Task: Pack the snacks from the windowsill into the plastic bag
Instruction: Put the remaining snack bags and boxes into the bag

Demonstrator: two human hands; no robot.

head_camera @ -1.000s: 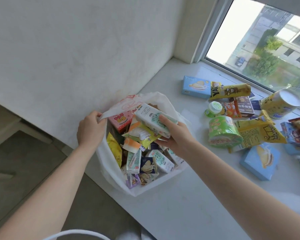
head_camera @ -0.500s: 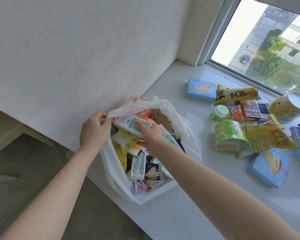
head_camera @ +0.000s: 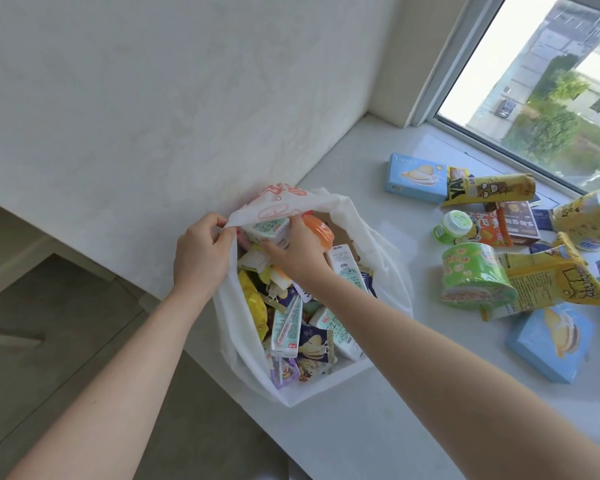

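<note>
A white plastic bag [head_camera: 390, 282] with red print sits open at the windowsill's left edge, stuffed with several cartons and packets. My left hand [head_camera: 201, 258] pinches the bag's far rim and holds it up. My right hand [head_camera: 297, 252] reaches inside the bag's far end, gripping a white-and-green drink carton [head_camera: 269, 230] pressed under the lifted rim. Loose snacks lie on the sill to the right: a green noodle cup [head_camera: 475, 275], a blue box [head_camera: 416, 176], another blue box [head_camera: 551, 344], and yellow packets [head_camera: 561, 282].
The white windowsill [head_camera: 361, 438] ends at a drop to the grey floor [head_camera: 49, 341] on the left. A white wall stands behind the bag. The window [head_camera: 551, 91] runs along the back right. A yellow tub [head_camera: 589, 220] and a small green jar [head_camera: 452, 226] stand near it.
My right hand has carried the drink carton from above the bag's middle down to its far end under the rim. My left hand has kept hold of the rim.
</note>
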